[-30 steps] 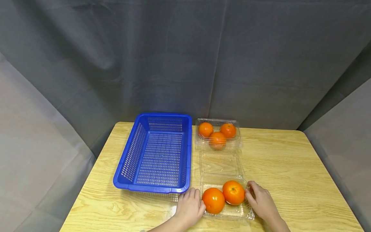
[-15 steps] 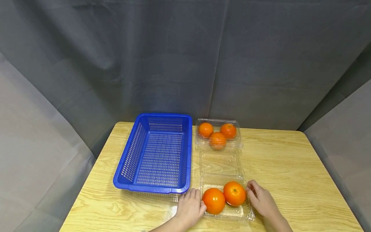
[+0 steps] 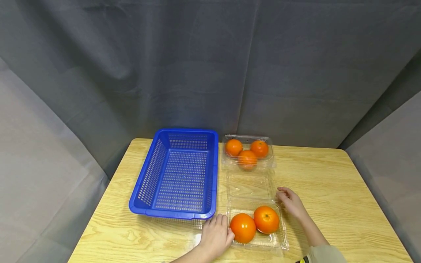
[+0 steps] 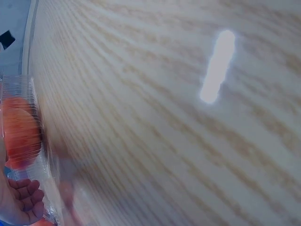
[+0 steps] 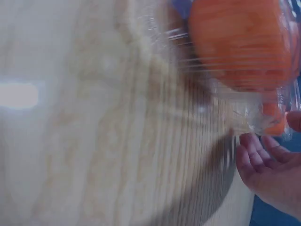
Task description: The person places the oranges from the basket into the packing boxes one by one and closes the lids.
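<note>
In the head view, a clear plastic clamshell box [image 3: 273, 239] lies unfolded near the table's front, its flat lid [image 3: 248, 185] behind it. Two oranges sit in its base, a left orange [image 3: 242, 228] and a right orange [image 3: 266, 219]. My left hand [image 3: 215, 235] rests at the base's left side, its thumb against the rim by the left orange. My right hand [image 3: 292, 202] is beside the box's right side near the fold, fingers relaxed, close to the lid's edge. In the right wrist view its fingers [image 5: 256, 153] hold nothing.
A blue plastic basket [image 3: 139, 211] with slotted walls stands left of the boxes. Behind the lid is a second clear box [image 3: 271, 164] with three oranges [image 3: 246, 159] inside. Grey cloth [image 3: 197, 73] hangs behind the wooden table [image 3: 329, 197].
My right hand has left the base's front right side and moved back along the box toward the lid. The left hand stays in place; the right orange has shifted very slightly.
</note>
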Tool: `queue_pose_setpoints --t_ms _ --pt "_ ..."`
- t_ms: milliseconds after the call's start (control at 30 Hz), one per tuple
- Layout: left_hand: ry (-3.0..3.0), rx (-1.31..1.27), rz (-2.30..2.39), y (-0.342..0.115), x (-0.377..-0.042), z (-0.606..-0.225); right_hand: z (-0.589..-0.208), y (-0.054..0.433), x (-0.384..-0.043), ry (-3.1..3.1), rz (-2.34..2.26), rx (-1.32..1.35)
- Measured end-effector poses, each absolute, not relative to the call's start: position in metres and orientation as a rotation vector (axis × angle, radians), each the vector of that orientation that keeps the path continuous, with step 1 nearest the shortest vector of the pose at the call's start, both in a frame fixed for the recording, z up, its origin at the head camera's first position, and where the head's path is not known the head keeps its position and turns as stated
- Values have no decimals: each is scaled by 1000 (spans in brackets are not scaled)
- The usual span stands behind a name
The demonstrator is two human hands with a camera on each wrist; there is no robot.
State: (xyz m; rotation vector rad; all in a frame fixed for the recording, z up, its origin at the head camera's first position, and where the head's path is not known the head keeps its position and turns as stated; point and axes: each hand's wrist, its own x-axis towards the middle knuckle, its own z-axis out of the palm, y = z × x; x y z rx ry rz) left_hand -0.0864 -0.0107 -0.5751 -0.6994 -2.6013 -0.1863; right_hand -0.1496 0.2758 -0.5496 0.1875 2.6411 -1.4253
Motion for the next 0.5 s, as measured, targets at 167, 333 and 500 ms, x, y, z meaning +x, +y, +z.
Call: queue_pose_setpoints --t_ms 167,333,500 --pt "-2631 -716 -191 -11 -85 -574 -551 271 -163 2454 -1569 251" --pt "-2659 -732 -205 -11 -84 -573 -555 271 -165 2367 -1656 199" --pt "-2623 -736 -214 -11 -82 -573 -556 272 -163 2277 -1783 143"
